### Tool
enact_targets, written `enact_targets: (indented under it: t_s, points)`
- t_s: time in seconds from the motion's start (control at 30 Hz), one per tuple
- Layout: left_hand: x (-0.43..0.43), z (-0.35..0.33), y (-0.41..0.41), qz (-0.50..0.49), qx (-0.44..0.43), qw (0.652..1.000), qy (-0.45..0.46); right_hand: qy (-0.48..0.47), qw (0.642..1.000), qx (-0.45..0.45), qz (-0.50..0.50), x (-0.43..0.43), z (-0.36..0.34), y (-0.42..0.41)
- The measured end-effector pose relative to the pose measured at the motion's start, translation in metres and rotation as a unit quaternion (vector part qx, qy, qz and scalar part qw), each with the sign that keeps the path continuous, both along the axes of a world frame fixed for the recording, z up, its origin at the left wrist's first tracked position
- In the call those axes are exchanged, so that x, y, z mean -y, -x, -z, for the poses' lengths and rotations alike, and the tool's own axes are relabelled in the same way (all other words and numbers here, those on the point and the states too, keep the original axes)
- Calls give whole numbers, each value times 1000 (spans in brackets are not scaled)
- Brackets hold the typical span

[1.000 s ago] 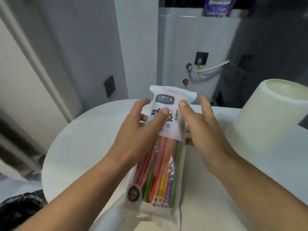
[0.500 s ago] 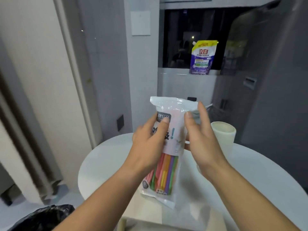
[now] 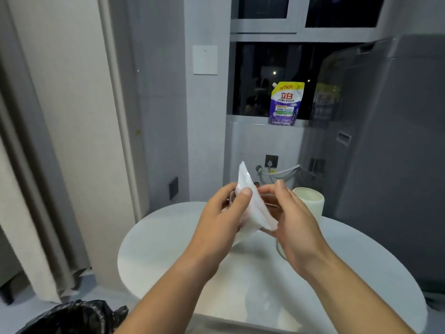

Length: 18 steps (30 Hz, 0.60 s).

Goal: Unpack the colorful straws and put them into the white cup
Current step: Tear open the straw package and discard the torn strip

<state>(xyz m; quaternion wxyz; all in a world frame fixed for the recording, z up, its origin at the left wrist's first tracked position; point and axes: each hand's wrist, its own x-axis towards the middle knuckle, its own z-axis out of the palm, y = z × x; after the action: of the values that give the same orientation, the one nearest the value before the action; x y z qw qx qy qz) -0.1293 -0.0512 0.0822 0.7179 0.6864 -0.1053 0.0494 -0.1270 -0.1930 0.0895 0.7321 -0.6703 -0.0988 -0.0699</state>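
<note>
Pack (image 3: 252,213) held in the air over table (image 3: 168,249), turned edge-on, straws not visible. Left hand (image 3: 224,213) pinches it, thumb pressed on the near face. Right hand (image 3: 291,215) curls round its right side; cup (image 3: 310,201) stands just behind.

**Round white table, one cup**

A round white table (image 3: 168,249) with a smooth, glossy top carried a white cup (image 3: 311,201). The cup stood upright, open mouth up, close to the far edge. Well left of the cup and much nearer, a black bag (image 3: 72,319) sat on the grey floor (image 3: 103,290).
</note>
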Motion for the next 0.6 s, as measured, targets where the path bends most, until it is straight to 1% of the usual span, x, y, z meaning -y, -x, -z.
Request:
enact_targets:
  t_s: [0.07, 0.17, 0.3, 0.6]
  points:
    - [-3, 12, -2, -22, -1, 999, 23, -8, 999, -29, -25, 1, 6, 1]
    - [-7, 22, -7, -36, 6, 999, 22, -24, 998, -53, -38, 0, 13, 2]
    - [-13, 26, -8, 5, 7, 999, 32, -13, 998, -52, -37, 2, 20, 2]
    - [-15, 32, -7, 17, 9, 999, 37, -18, 999, -35, -26, -1, 25, 4]
